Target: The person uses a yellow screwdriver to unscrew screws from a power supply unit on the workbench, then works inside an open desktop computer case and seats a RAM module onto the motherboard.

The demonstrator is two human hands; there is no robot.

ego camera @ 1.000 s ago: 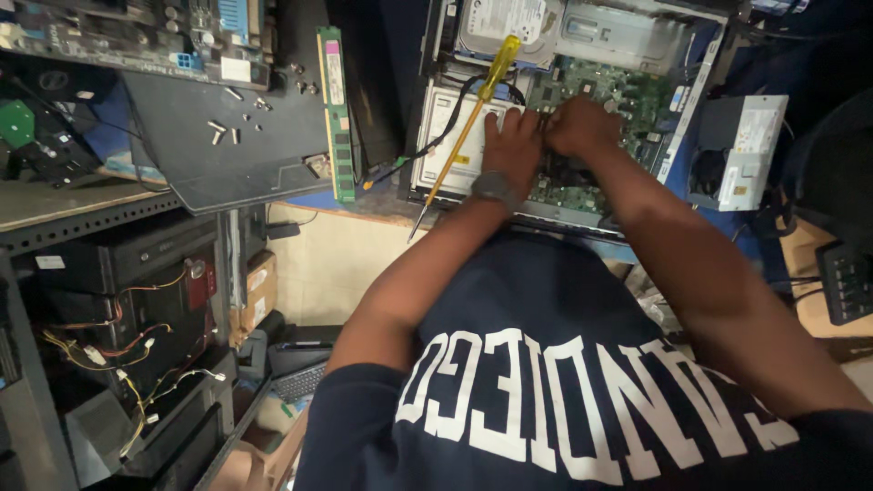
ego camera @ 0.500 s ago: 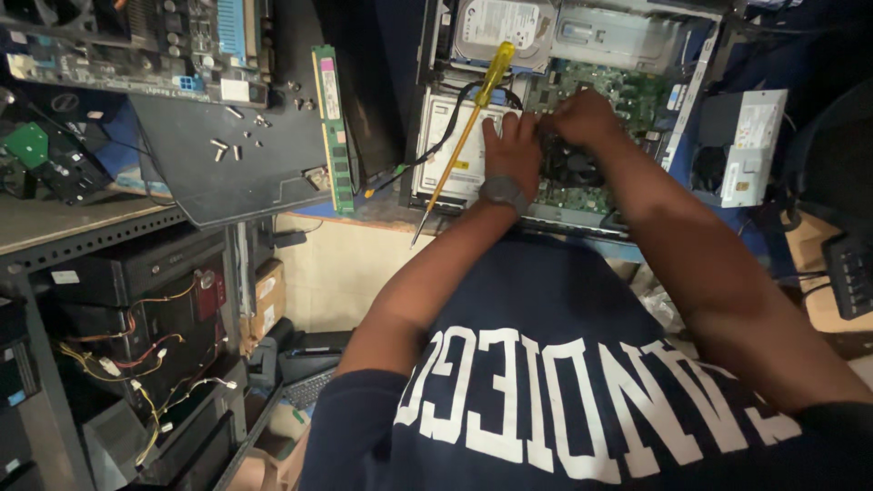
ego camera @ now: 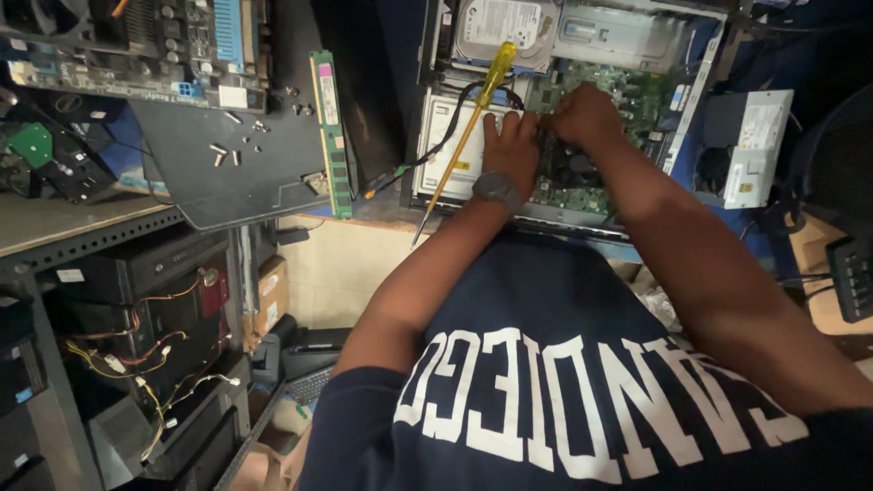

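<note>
Head view: hands (ego camera: 546, 136) inside open computer case (ego camera: 691, 118).

Fingertips of both hands hidden inside computer case (ego camera: 691, 109); hard drive (ego camera: 500, 32) cut off by top edge; screws (ego camera: 223, 155) too small to tell apart.

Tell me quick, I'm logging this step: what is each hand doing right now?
Left hand: fingers pressed down inside the open computer case, nothing visibly held.
Right hand: curled over the green board; whether it holds anything cannot be told.
</note>
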